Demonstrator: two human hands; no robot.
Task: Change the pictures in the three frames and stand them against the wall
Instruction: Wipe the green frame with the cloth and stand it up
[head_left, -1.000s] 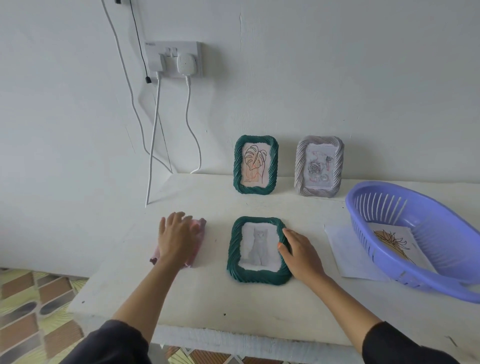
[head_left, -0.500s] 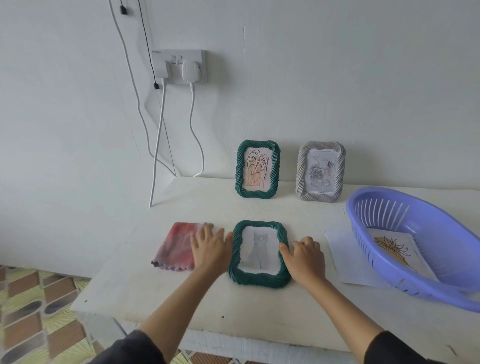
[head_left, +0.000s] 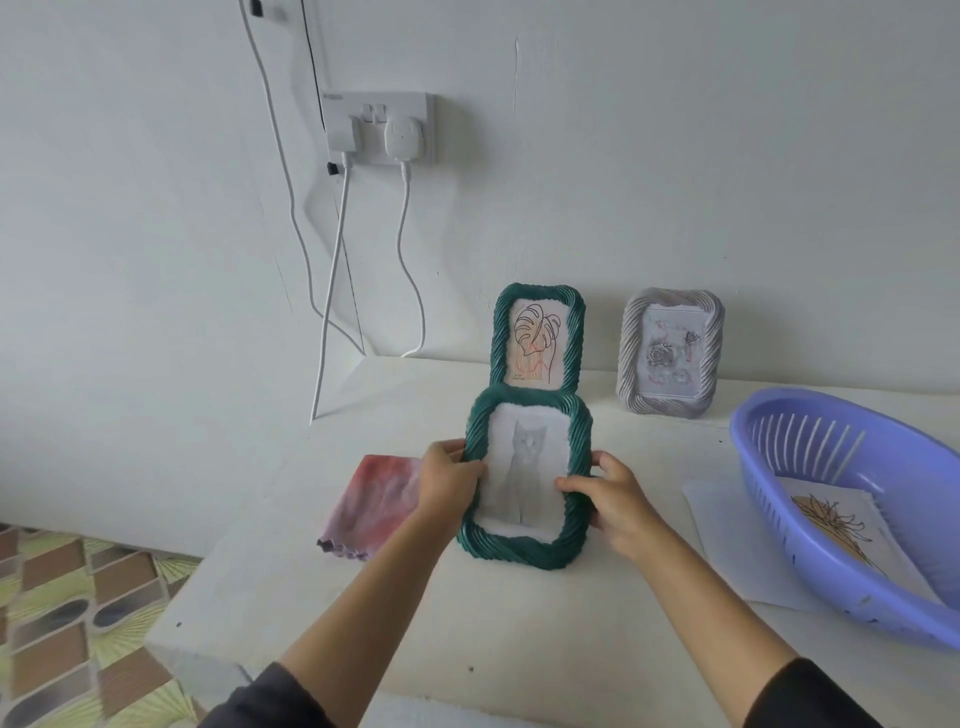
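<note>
Cat frame (head_left: 525, 552), green with a rope-like border and a grey cat picture inside, stands tilted up above the middle of the white table (head_left: 519, 649), facing the person. The left hand (head_left: 449, 480) grips its left edge and the right hand (head_left: 615, 501) grips its right edge, each with the thumb on the front and the fingers curled behind. I cannot tell if its lower edge touches the table.

Lettering on the wall socket (head_left: 379, 127) is blurred, and a small mark under the leaf drawing is too small to read.

Behind the held frame, a green leaf frame (head_left: 537, 338) and a grey frame (head_left: 670, 353) lean against the wall (head_left: 675, 156), side by side and apart. The held frame's top overlaps the leaf frame's bottom in this view. Bare tabletop lies to the left of the leaf frame, up to the white cables (head_left: 332, 291) at the far left corner.

A pink cloth (head_left: 374, 504) lies just left of the left hand, near the table's left edge. To the right, a purple basket (head_left: 857, 597) holding a drawing (head_left: 831, 525) sits on a paper sheet (head_left: 722, 525), near the right hand.
</note>
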